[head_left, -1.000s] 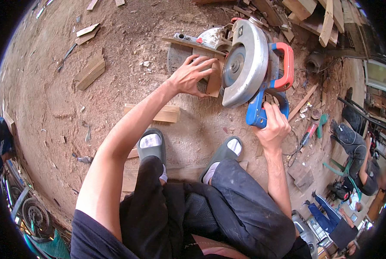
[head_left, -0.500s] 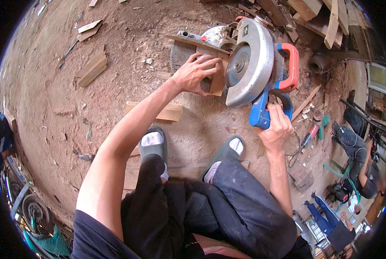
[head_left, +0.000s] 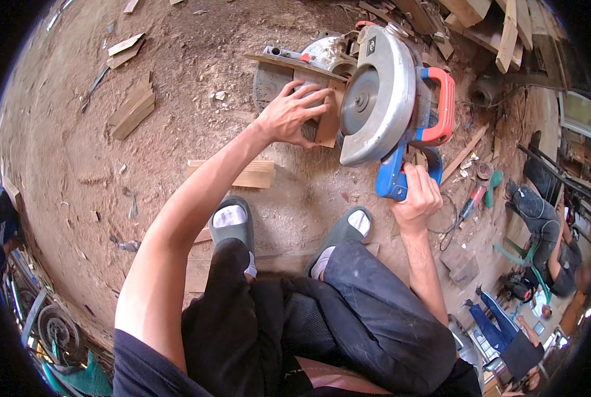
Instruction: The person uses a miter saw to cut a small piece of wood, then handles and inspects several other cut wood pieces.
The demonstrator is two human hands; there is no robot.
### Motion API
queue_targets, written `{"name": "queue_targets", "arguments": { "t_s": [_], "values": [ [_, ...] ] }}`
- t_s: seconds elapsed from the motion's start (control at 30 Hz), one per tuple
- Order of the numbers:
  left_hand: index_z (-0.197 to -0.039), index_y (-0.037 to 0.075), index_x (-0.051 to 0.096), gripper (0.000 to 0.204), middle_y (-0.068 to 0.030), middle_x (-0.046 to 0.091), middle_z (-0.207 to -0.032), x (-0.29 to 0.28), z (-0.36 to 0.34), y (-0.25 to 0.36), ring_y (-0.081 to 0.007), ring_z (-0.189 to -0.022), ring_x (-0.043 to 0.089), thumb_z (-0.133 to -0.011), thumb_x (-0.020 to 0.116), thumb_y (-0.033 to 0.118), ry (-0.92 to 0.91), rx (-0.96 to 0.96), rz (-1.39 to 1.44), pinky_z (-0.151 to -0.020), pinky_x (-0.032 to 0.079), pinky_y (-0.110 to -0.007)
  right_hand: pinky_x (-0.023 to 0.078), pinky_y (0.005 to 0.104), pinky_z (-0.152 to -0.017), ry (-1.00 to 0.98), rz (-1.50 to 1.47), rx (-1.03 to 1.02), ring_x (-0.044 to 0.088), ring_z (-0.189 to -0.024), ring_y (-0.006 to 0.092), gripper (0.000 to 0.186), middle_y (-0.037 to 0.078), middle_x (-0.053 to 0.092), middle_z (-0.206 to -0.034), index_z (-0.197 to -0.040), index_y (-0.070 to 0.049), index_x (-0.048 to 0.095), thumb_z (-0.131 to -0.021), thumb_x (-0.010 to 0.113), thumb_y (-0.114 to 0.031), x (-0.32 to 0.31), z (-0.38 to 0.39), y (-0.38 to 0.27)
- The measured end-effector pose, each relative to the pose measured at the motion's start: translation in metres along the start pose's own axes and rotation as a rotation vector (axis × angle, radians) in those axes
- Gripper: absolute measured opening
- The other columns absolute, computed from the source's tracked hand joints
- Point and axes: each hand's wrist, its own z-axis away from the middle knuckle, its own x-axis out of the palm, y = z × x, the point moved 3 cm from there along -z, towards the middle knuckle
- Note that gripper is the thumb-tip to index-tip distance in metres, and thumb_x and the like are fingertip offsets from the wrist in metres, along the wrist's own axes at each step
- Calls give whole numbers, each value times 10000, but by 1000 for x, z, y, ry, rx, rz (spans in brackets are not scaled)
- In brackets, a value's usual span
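Observation:
My left hand (head_left: 287,118) grips a wooden piece (head_left: 328,122) on the miter saw's base, fingers curved over its top and thumb at its near edge. The piece lies beside the saw's fence (head_left: 289,61), just left of the blade. My right hand (head_left: 414,198) is closed on the blue trigger handle (head_left: 392,173) of the saw. The saw head (head_left: 389,92) has a grey guard, an exposed round blade and a red upper handle (head_left: 446,106). Whether the blade is spinning I cannot tell.
Loose boards (head_left: 241,174) lie near my slippered feet and others (head_left: 133,112) at left. A lumber pile (head_left: 480,26) is upper right, a red-grey power tool (head_left: 470,205) with cable at right. Other people (head_left: 533,225) work at the right; another (head_left: 4,221) and bicycles (head_left: 56,327) are at the left.
Both hands keep their grips on the wooden piece and the saw handle. Only a slight shift of the whole view shows; the saw head looks at about the same height.

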Motion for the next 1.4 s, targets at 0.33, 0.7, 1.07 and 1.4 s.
{"name": "queue_targets", "arguments": {
  "t_s": [0.33,0.7,1.07,1.4],
  "values": [
    [-1332,172,526,915,-79,419,-1588,-1,2,-1,-302,-1456,399,-590,884,571,1,1,11,-1219,289,-559,504,430,-652,115,8,-30,663,-715,321,397,103,646,-815,-1022,-31,684,-826,751,-370,11,8,-3],
    [-1193,156,576,778,-86,418,-1589,-1,-1,0,-285,-1455,389,-660,812,672,-62,28,-58,-1220,256,-555,512,427,-661,164,-5,-24,666,-728,337,414,124,656,-837,-1040,-8,682,-893,693,-395,12,11,0],
    [-1188,168,568,736,-87,396,-1606,0,3,-2,-284,-1480,359,-694,805,660,-111,30,-64,-1222,251,-575,487,427,-619,196,-16,-27,645,-682,327,525,116,639,-808,-1028,-8,681,-965,616,-524,18,14,0],
    [-1157,160,593,696,-94,390,-1619,0,4,-4,-292,-1483,359,-709,798,652,-82,40,-27,-1235,236,-575,511,422,-646,174,1,-42,664,-708,330,412,127,665,-832,-1015,5,680,-944,658,-400,15,13,-4]
  ]
}}
